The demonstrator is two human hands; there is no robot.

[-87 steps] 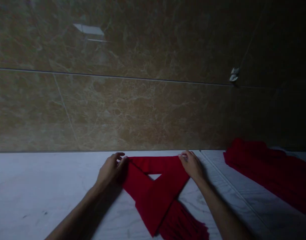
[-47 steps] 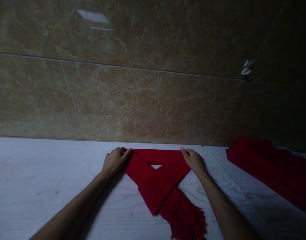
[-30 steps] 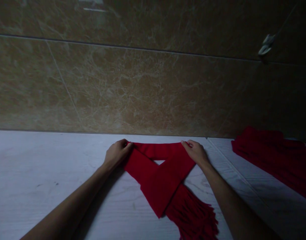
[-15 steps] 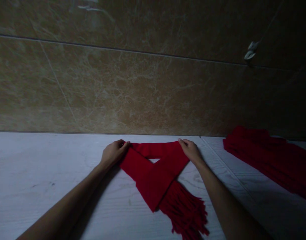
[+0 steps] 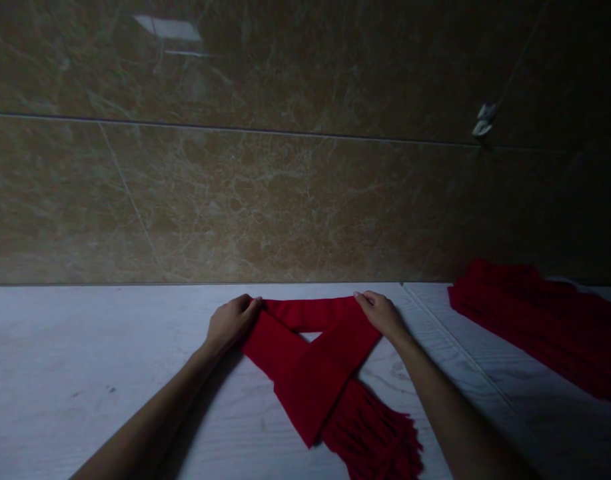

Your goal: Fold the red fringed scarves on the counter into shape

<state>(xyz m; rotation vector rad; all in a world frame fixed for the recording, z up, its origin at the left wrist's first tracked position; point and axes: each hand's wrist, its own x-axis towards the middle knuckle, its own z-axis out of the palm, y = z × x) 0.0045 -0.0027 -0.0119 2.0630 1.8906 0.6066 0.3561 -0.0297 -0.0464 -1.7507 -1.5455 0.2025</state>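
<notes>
With both ends of the far fold pinched, I read the step in hand as squaring up the red scarf (image 5: 319,383), which lies crossed over itself on the white tabletop (image 5: 100,347). My left hand (image 5: 231,324) holds its far-left corner between thumb and fingers; my right hand (image 5: 381,315) pinches its far-right corner the same way. Between them a band of cloth runs straight, and the two legs cross nearer to me below a small triangular gap, with the fringe (image 5: 372,427) spilling toward the near right. As I judge it, the next move calls for an even pull from both hands, so that the crossing does not slide. On the far side I have little room: the corners sit near the tiled wall (image 5: 285,207). To the left the tabletop stretches widest; to the right, beyond a seam (image 5: 455,343), a second red cloth bundle (image 5: 535,320) limits travel. My view cuts off the fringe's near end.
</notes>
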